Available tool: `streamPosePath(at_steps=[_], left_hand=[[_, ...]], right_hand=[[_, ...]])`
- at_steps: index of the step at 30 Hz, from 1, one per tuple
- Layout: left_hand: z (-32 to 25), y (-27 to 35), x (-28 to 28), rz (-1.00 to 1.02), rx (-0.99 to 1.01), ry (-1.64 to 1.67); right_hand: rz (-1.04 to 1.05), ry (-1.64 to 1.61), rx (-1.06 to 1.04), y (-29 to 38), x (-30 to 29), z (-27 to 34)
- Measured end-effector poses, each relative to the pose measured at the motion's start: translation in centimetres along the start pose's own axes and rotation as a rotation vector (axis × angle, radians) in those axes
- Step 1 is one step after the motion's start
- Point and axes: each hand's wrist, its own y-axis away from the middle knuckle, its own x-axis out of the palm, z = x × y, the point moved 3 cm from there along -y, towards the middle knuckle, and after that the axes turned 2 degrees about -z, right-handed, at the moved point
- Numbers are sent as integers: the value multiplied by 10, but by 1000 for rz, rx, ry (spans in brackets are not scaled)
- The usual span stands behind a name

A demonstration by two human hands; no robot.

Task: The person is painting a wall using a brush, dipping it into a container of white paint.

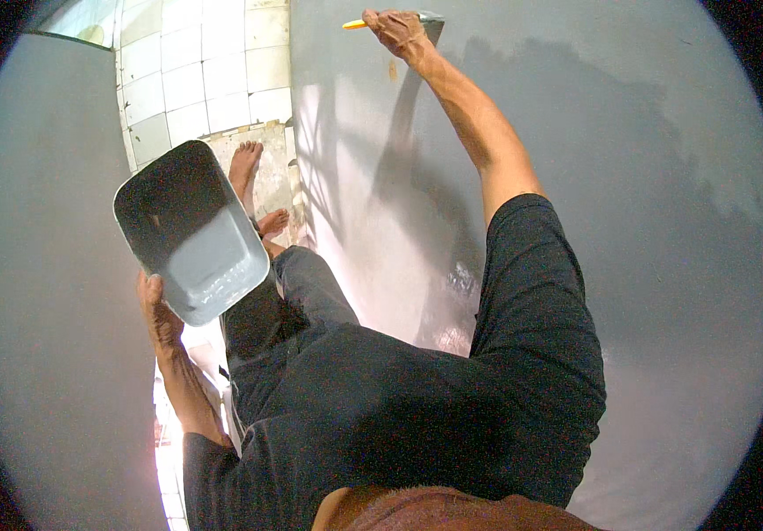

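Observation:
My left hand [156,302] grips the lower left rim of a rectangular plastic tub [128,229], the thumb over its edge. Light grey paint [205,259] lies in the tub's lower part, and the upper part is in shadow. Up at the top, my right hand [396,32] is closed around a yellow-handled tool [355,24], apparently a paintbrush. Its head [430,16] is at the grey wall [368,60] and mostly hidden by the hand. A darker, wet-looking grey patch [567,119] with an uneven edge spreads over the wall to the right of my forearm.
A second grey wall [49,199] runs along the left. Between the walls is a narrow floor of white tiles [182,86], with a rough bare strip [268,172] under my bare feet [245,162]. A small brownish mark [392,70] shows on the right wall.

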Motion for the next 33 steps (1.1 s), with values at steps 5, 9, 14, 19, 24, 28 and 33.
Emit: streamPosePath(at_steps=[5,9,14,19,24,28,33], left_hand=[[-1,-9,11,122,3,17],[8,-2,7,27,-2,61],[0,-1,15,41,40,83],[-3,-13,9,68,52,67],[5,-16,-6,42,1,85],[13,-14,-8,76,0,99],[28,-12,-25,-13,-9,72]], right_hand=[[610,-206,-43,160,103,99],[930,-426,-186,238,63,209],[691,-417,-40,184,104,122],[163,-150,181,22,52,-14],[448,-104,82,57,44,51],[1051,-325,-112,201,22,185],[879,-584,-51,228,81,214]])
